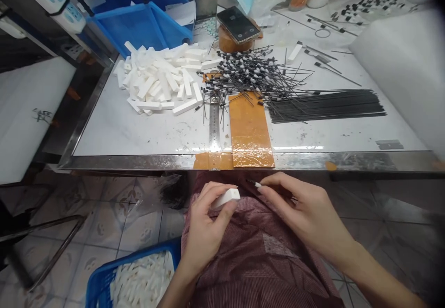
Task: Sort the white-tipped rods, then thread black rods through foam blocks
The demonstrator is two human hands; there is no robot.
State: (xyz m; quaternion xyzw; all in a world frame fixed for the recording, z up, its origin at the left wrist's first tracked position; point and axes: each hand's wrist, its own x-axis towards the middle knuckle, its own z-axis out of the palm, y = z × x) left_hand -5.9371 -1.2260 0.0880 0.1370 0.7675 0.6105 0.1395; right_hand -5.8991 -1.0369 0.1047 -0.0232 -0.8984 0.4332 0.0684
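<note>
My left hand [208, 220] is closed round a white rectangular block [227, 198], its square end turned up to the right, over my lap. To its right, my right hand [302, 201] pinches a small white-and-black tipped piece [257, 185] between thumb and fingertips. The two held pieces are apart. On the table beyond lies a pile of similar white blocks [163, 76]. Beside it is a heap of thin black rods with black and white ends [246, 72]. Whether a rod extends from the piece in my right hand is hidden.
A steel ruler [214, 122] and an orange taped strip [250, 127] lie at the table edge. Black rods [330, 105] are bundled to the right. A phone [238, 24] rests behind. Blue bins [139, 23] stand back left; a blue basket [92, 280] of white pieces sits below.
</note>
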